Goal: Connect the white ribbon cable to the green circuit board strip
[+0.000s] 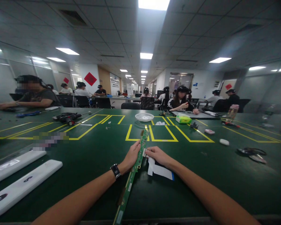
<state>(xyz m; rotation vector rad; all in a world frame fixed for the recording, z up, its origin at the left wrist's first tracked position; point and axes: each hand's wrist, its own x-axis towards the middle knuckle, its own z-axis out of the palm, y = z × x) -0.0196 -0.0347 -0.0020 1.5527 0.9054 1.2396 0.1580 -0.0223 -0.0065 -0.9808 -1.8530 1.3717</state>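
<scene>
Long and narrow, a green circuit board (131,178) is slanting up from the bottom edge over the green desk (89,156). The left hand (131,156) is gripping its upper part; the right hand (157,155) is pinching a white flat cable (162,172) at its right edge. Beyond, a clear dish (144,117) is sitting.

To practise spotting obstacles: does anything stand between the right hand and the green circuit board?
Only the white ribbon cable, its end pinched by the right hand beside the green circuit board; nothing else visible does. Whether that end is plugged in is unclear.
</scene>
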